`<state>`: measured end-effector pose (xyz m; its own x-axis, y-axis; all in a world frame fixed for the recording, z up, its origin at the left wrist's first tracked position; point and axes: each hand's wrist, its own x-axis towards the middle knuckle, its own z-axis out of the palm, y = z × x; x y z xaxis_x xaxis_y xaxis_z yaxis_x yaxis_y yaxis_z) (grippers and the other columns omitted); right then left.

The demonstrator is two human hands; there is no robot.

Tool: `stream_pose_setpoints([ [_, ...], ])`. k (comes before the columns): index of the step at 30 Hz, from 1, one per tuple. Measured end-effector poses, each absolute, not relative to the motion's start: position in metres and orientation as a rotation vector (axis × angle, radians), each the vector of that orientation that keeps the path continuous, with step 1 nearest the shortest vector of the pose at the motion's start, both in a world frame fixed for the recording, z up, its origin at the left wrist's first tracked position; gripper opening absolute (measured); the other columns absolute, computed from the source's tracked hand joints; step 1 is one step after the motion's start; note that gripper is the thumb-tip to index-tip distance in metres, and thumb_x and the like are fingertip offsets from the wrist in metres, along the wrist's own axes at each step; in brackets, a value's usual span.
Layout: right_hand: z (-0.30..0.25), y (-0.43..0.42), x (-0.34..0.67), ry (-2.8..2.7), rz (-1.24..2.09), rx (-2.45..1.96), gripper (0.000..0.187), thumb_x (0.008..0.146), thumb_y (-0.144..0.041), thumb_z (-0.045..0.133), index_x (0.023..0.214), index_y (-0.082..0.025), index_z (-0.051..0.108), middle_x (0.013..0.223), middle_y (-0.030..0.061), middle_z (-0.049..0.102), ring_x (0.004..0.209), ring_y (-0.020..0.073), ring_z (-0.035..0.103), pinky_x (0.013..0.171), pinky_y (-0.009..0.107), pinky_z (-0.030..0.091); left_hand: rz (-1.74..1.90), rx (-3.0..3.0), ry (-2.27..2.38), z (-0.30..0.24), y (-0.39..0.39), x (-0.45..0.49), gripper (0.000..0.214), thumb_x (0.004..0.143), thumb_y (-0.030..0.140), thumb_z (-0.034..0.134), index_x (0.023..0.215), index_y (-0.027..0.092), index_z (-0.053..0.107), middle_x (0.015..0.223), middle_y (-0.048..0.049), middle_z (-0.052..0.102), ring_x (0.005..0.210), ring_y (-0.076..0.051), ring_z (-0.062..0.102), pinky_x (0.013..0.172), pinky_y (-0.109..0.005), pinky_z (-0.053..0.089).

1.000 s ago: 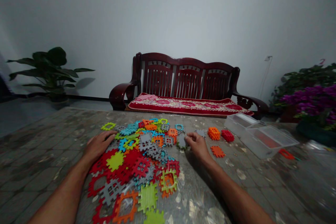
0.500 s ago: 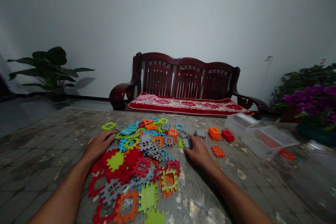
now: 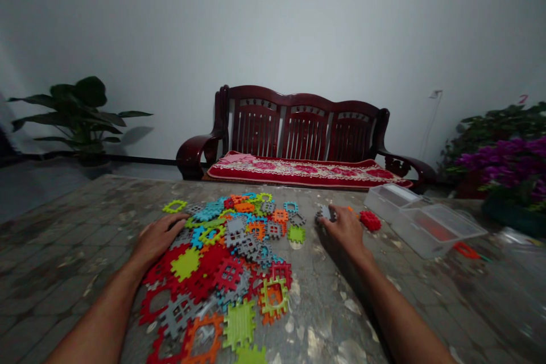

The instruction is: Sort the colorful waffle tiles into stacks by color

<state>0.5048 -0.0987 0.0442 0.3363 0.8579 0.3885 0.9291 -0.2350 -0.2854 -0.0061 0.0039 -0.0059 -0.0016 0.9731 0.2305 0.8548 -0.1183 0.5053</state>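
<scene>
On a mottled stone-look table [image 3: 72, 227], left hand [image 3: 160, 242] lies on the heap of plastic waffle blocks [image 3: 226, 256] with fingers close together, while right hand [image 3: 346, 230] pinches one grey block [image 3: 325, 214] near a red stack [image 3: 369, 220].

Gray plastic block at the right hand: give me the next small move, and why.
Probably lift the gray interlocking block clear of the table: the right hand has its fingers on it, and it lies apart from the mixed pile, close to the red stack.
</scene>
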Motion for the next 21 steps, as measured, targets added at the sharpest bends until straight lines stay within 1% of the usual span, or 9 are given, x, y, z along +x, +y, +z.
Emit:
stream_pose_setpoints([
  [4,0.041,-0.097,0.512,-1.577,-0.236,-2.187,0.044,0.092,-0.045,0.071,0.126,-0.018,0.077,0.123,0.0146,0.077,0.120,0.0328,0.066,0.101,0.037,0.047,0.816,2.055,1.908,-0.006,0.004,-0.007,0.054,0.092,0.052,0.043,0.118,0.024,0.082,0.135,-0.0084,0.078,0.129,-0.033,0.069,0.117,-0.048,0.048],
  [9,0.034,-0.094,0.510,-1.596,-0.218,-2.215,0.047,0.090,-0.044,0.074,0.129,-0.017,0.077,0.124,0.0158,0.077,0.120,0.0331,0.067,0.100,0.037,0.046,0.791,2.037,1.898,-0.007,0.005,-0.008,0.060,0.092,0.055,0.040,0.121,0.022,0.080,0.140,-0.0113,0.075,0.134,-0.035,0.066,0.120,-0.052,0.045],
  [15,0.022,-0.093,0.509,-1.592,-0.224,-2.177,0.046,0.087,-0.040,0.075,0.128,-0.018,0.075,0.125,0.0152,0.075,0.119,0.0316,0.067,0.098,0.035,0.046,0.785,2.029,1.928,-0.008,0.006,-0.008,0.057,0.092,0.054,0.041,0.121,0.024,0.081,0.141,-0.0085,0.075,0.134,-0.033,0.066,0.120,-0.049,0.044],
  [19,0.023,-0.094,0.508,-1.556,-0.288,-2.074,0.050,0.085,-0.035,0.075,0.132,-0.018,0.072,0.135,0.0158,0.071,0.125,0.0328,0.064,0.106,0.039,0.047,0.795,2.039,1.910,-0.007,0.006,-0.008,0.058,0.093,0.055,0.041,0.121,0.024,0.081,0.139,-0.0089,0.076,0.131,-0.033,0.068,0.119,-0.049,0.046],
  [21,0.026,-0.096,0.503,-1.567,-0.318,-1.950,0.048,0.088,-0.033,0.070,0.133,-0.017,0.071,0.138,0.0153,0.070,0.127,0.0319,0.063,0.110,0.041,0.047,0.801,2.033,1.915,-0.007,0.005,-0.007,0.058,0.092,0.055,0.042,0.121,0.024,0.081,0.139,-0.0091,0.076,0.132,-0.034,0.067,0.119,-0.050,0.046],
])
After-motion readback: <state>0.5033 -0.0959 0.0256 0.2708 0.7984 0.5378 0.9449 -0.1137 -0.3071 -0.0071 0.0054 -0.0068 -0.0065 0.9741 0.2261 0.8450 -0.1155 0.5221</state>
